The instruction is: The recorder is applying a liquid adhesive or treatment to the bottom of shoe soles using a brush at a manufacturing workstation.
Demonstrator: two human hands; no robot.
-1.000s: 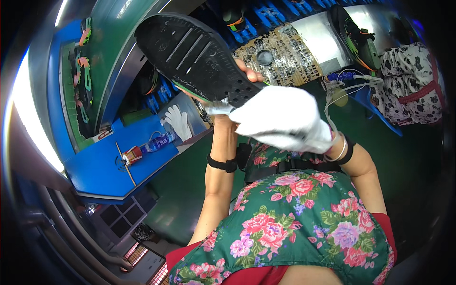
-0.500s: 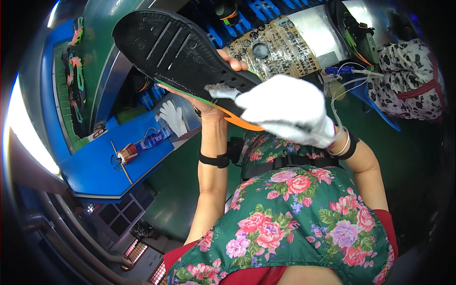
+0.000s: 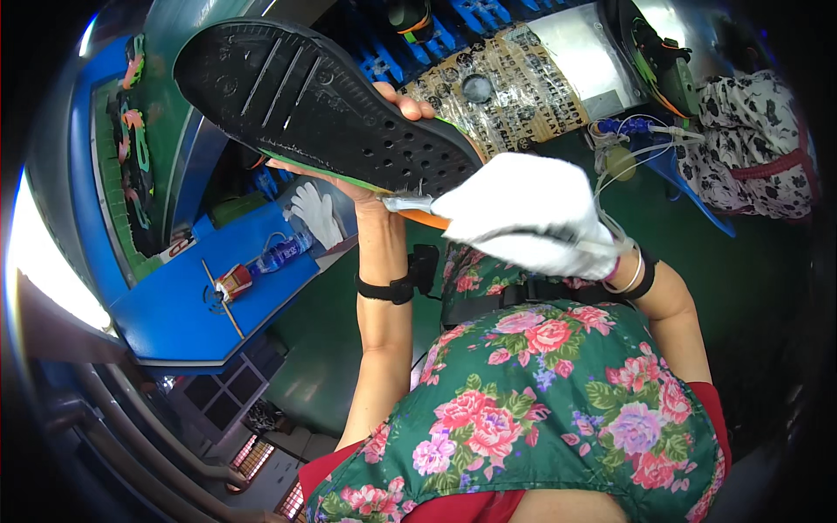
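Observation:
A large black shoe sole (image 3: 288, 96), with slots, a group of small round holes and a green and orange rim, is tilted up before me. My bare left hand (image 3: 344, 185) is closed round its middle, with the palm below the near edge and fingertips over the far edge. My right hand (image 3: 527, 205), in a white glove, is closed on a flat brush (image 3: 408, 203) with a metal band. The brush lies at the sole's near edge, close to my left wrist; its bristles are mostly hard to make out. The brush handle is hidden in the glove.
Beyond the sole, a small round dish (image 3: 477, 90) sits on tape-covered cardboard (image 3: 532, 87) beside blue racks (image 3: 445, 39). Black shoes (image 3: 658, 65) stand at the far right. The left blue table (image 3: 166, 314) bears a white glove (image 3: 316, 213), a bottle (image 3: 283, 253) and a red tub (image 3: 234, 281).
The sole has shifted left along with my left hand. The brush has moved from the sole's face, near the holes, down to its near edge. My right hand has dipped slightly.

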